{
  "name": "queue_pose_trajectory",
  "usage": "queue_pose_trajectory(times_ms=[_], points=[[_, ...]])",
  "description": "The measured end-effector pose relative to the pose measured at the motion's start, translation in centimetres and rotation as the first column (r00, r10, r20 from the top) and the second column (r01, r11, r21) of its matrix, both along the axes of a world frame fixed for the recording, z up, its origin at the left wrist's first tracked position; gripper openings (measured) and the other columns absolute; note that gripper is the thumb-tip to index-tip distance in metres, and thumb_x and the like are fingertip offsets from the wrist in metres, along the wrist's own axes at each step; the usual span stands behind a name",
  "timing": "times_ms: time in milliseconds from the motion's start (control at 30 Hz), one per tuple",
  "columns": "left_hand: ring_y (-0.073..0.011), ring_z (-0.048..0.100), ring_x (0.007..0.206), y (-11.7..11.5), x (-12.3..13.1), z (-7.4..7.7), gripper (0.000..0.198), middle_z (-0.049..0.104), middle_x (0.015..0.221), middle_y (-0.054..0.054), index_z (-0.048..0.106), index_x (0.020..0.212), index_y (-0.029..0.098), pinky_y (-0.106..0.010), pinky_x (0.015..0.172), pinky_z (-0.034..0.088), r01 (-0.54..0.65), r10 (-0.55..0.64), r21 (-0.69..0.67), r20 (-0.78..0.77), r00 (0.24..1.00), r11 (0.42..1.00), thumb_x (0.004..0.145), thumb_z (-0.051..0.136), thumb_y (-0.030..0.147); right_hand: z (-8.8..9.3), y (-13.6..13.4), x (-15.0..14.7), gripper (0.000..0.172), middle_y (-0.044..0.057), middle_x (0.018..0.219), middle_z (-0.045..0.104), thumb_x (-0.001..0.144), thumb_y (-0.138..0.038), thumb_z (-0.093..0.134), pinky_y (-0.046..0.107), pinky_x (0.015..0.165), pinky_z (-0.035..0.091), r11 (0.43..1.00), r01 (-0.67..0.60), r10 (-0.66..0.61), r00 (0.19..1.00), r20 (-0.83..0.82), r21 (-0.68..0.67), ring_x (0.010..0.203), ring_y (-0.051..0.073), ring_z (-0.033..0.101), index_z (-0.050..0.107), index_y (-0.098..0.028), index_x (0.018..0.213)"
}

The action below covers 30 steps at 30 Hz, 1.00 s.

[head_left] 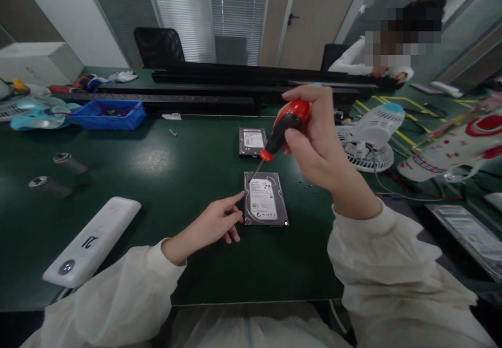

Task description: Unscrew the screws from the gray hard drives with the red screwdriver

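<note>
A hard drive [263, 199] with a white label lies flat on the green table in front of me. My right hand [314, 138] is wrapped round the red and black handle of a screwdriver [283, 127]. The thin shaft slants down to the left, its tip at the drive's upper left corner. My left hand [219, 217] rests at the drive's left edge, index finger stretched out and touching its side, the other fingers loosely bent. Just beyond sits a second hard drive [251, 141], partly behind the screwdriver. Several tiny screws [308, 186] lie to the right.
On the left are a white power bank-like device [94, 240], two metal cylinders [70, 163] and a blue bin [110, 114]. At right stand a white fan [371, 136] and more drives [468, 233]. Long black bars [219, 99] span the back. Across the table a person [353, 63] sits.
</note>
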<state>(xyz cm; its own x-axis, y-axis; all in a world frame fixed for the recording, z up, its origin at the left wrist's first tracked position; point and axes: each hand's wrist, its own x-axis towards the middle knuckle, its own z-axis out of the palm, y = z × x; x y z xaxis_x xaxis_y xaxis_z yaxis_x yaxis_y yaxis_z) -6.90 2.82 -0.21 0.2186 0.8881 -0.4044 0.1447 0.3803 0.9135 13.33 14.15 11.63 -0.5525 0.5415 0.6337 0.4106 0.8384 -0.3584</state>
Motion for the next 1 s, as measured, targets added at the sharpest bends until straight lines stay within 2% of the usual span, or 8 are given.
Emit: queue_pose_trajectory(times_ms=[100, 167, 333, 567, 767, 1000], points=[[-0.0097, 0.068, 0.054, 0.0, 0.0, -0.2, 0.073, 0.065, 0.095, -0.003, 0.025, 0.161, 0.022, -0.017, 0.041, 0.050, 0.000, 0.000, -0.005, -0.003, 1.000, 1.000, 0.094, 0.053, 0.013, -0.5, 0.1, -0.2, 0.045, 0.008, 0.138, 0.053, 0.095, -0.027, 0.041, 0.042, 0.097, 0.056, 0.993, -0.117, 0.116, 0.993, -0.027, -0.011, 0.107, 0.019, 0.063, 0.035, -0.025, 0.140], [-0.0097, 0.068, 0.054, 0.1, 0.0, -0.4, 0.073, 0.065, 0.096, -0.003, 0.025, 0.161, 0.022, -0.017, 0.041, 0.050, 0.007, -0.007, -0.006, -0.004, 1.000, 1.000, 0.095, 0.054, 0.014, -0.7, 0.1, -0.3, 0.045, 0.007, 0.138, 0.052, 0.095, -0.027, 0.041, 0.040, 0.097, 0.056, 0.990, -0.141, 0.142, 0.990, -0.028, 0.016, 0.106, 0.018, 0.063, 0.036, -0.024, 0.140], [-0.0098, 0.068, 0.054, 0.1, -0.1, -0.6, 0.070, 0.066, 0.095, -0.003, 0.031, 0.159, 0.026, -0.017, 0.040, 0.049, -0.006, 0.006, -0.009, 0.003, 1.000, 1.000, 0.095, 0.057, 0.018, -0.7, -0.6, -0.5, 0.045, 0.010, 0.138, 0.051, 0.096, -0.032, 0.040, 0.041, 0.104, 0.050, 0.989, -0.055, 0.052, 0.998, 0.023, 0.137, 0.119, 0.022, 0.057, 0.039, -0.020, 0.140], [-0.0096, 0.067, 0.052, 0.1, 0.1, 0.1, 0.073, 0.065, 0.091, -0.001, 0.029, 0.160, 0.024, -0.017, 0.040, 0.049, -0.009, 0.009, -0.029, -0.012, 1.000, 1.000, 0.093, 0.056, 0.014, -0.9, -1.5, -1.2, 0.045, 0.010, 0.139, 0.052, 0.096, -0.026, 0.040, 0.036, 0.101, 0.049, 0.994, -0.026, 0.026, 1.000, 0.001, 0.110, 0.114, 0.019, 0.057, 0.037, -0.018, 0.141], [-0.0095, 0.067, 0.051, 0.2, 0.2, 0.0, 0.068, 0.063, 0.091, -0.001, 0.031, 0.159, 0.024, -0.017, 0.039, 0.050, -0.015, 0.015, -0.016, -0.020, 1.000, 1.000, 0.096, 0.052, 0.012, -0.9, -1.5, -1.1, 0.042, 0.011, 0.145, 0.049, 0.100, -0.025, 0.039, 0.034, 0.114, 0.042, 0.995, -0.045, 0.043, 0.999, 0.024, 0.095, 0.131, 0.019, 0.050, 0.038, -0.017, 0.141], [-0.0102, 0.068, 0.053, 0.1, 0.1, -0.2, 0.068, 0.065, 0.094, -0.003, 0.031, 0.159, 0.025, -0.018, 0.040, 0.050, -0.009, 0.009, -0.009, -0.014, 1.000, 1.000, 0.096, 0.054, 0.013, -1.0, -0.9, -0.9, 0.038, 0.009, 0.137, 0.054, 0.097, -0.022, 0.040, 0.032, 0.101, 0.049, 0.988, -0.073, 0.074, 0.997, -0.005, 0.137, 0.115, 0.017, 0.057, 0.040, -0.019, 0.136]])
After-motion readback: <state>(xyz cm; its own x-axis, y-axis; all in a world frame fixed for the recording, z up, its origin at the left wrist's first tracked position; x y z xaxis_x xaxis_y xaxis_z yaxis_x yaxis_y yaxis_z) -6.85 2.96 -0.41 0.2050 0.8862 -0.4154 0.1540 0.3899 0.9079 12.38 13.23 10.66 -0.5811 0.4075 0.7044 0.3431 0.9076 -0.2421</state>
